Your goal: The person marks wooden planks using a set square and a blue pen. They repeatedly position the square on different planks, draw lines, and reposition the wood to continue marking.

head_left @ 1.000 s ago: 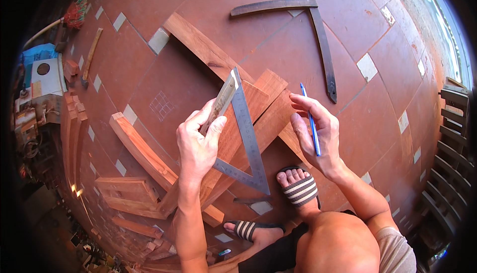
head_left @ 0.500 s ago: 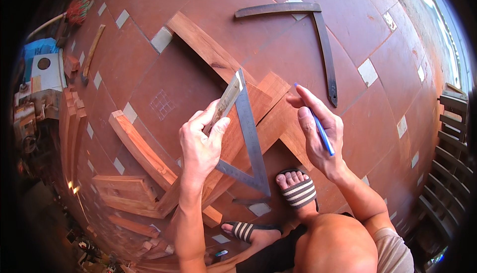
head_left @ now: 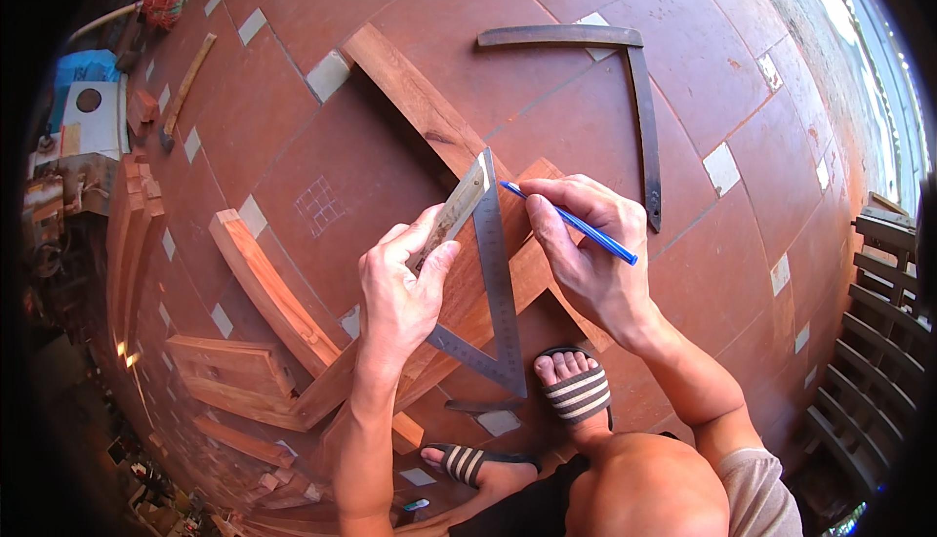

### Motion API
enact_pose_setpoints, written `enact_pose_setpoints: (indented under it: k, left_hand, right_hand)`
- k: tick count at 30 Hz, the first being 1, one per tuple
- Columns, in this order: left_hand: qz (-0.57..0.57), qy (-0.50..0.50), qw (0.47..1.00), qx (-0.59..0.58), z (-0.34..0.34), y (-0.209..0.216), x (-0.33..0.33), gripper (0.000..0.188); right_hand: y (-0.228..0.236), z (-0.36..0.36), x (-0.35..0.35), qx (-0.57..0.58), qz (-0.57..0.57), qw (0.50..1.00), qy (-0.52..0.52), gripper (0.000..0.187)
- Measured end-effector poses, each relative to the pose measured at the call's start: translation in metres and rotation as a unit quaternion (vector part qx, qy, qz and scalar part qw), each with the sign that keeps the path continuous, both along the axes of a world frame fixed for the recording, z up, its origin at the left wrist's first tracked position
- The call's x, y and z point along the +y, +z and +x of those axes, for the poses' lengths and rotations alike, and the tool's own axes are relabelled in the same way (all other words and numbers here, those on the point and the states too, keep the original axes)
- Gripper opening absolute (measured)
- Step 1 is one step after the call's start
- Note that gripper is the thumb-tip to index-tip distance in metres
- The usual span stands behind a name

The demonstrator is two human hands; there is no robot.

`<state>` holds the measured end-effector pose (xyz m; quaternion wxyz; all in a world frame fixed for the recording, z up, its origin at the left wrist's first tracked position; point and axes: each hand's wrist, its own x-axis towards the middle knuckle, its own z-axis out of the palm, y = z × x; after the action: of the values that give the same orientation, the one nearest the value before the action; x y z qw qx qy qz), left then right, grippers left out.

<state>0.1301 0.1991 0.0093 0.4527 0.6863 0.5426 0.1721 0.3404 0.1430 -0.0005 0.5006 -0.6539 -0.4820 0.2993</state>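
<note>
In the head view, the left hand (head_left: 400, 288) grips the stock (head_left: 457, 207) of a metal triangular square (head_left: 499, 288), its long blade running near-to-far over wooden boards (head_left: 465, 278), while the right hand (head_left: 597, 259) pinches a blue ballpoint pen (head_left: 595, 233), tip just right of the blade's far end.

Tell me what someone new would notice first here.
Probably the metal triangle in the left hand, over the wooden beams near the middle. Just right of it, the right hand holds a blue pen, tip close to the triangle's top. Toward the upper right, a dark L-shaped tool lies on the red floor.
</note>
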Motion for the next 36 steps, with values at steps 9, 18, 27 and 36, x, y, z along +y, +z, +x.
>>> enact_pose_setpoints:
  k: [9,18,27,36]
  left_hand:
    - [0.002,-0.003,1.0,-0.002,0.001,0.002,0.001,0.043]
    - [0.019,-0.005,1.0,-0.005,0.0,-0.001,0.0,0.041]
    - [0.034,-0.007,0.999,0.005,-0.001,-0.004,0.0,0.038]
    - [0.032,-0.001,0.999,0.008,0.0,-0.004,-0.001,0.039]
  right_hand:
    - [0.003,0.002,0.003,-0.05,0.018,0.998,0.03,0.015]
    - [0.011,0.003,0.008,-0.041,-0.005,0.998,0.041,0.015]
    - [0.03,-0.001,-0.028,-0.089,-0.05,0.99,0.1,0.014]
    - [0.033,0.011,-0.013,-0.025,-0.073,0.996,0.051,0.013]
